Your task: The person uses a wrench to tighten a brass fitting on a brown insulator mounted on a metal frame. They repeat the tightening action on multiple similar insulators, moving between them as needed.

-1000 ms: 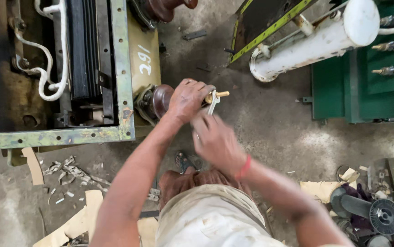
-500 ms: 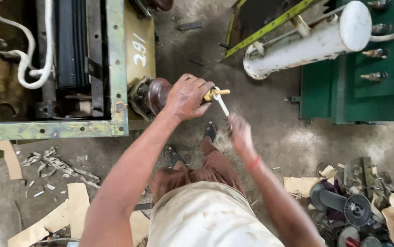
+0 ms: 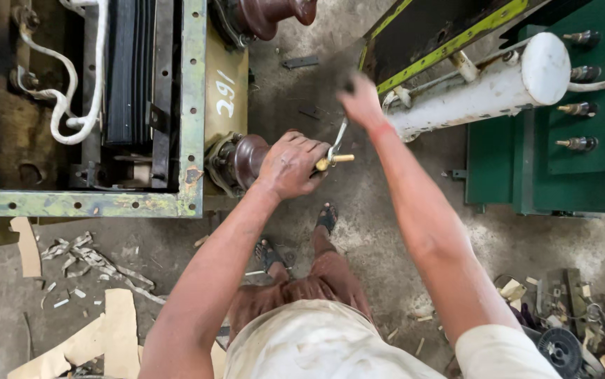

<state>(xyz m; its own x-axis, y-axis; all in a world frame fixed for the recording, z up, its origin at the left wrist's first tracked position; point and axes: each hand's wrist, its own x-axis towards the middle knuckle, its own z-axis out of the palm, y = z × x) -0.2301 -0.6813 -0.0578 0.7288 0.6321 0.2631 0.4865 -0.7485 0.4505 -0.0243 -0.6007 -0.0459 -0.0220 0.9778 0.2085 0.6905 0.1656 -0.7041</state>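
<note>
Two hands at work. Left hand (image 3: 292, 163) clenched round brown ribbed bushing (image 3: 246, 158) on tank (image 3: 191, 105) side; brass stud (image 3: 335, 161) pokes out rightward, long axis horizontal. Right hand (image 3: 361, 100) raised up-right of stud, blurred, fingers closed on thin metal wrench (image 3: 338, 140) hanging down to stud. Glossy ceramic, worn painted steel, gritty floor.
</note>
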